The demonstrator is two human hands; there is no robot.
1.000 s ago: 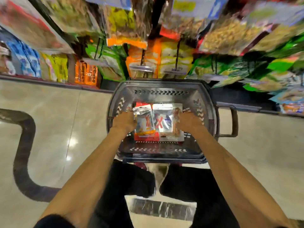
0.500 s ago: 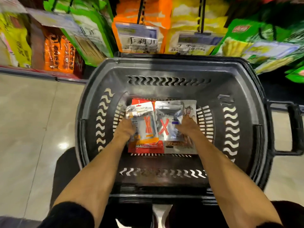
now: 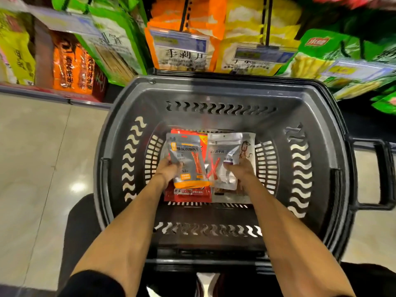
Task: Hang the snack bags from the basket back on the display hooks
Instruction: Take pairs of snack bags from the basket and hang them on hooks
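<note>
1. Your two forearms reach forward into the dark plastic basket [image 3: 218, 93], which stands on the floor [image 3: 42, 146].
2. Your left hand [image 3: 169, 170] grips the grey-and-orange snack bag [image 3: 188, 161] at its left edge; the bag's long axis runs away from you, hang-hole end toward the shelves.
3. Your right hand [image 3: 241, 169] grips the silver snack bag [image 3: 222, 157], lying parallel just beside the first, top end also far.
4. Beneath them lie a red bag [image 3: 188, 195] and a clear squid bag [image 3: 248, 148] on the basket bottom.
5. Beyond the rim hang orange bags [image 3: 184, 39], yellow bags [image 3: 257, 39] and green bags [image 3: 325, 52] on display hooks [image 3: 267, 20].
</note>
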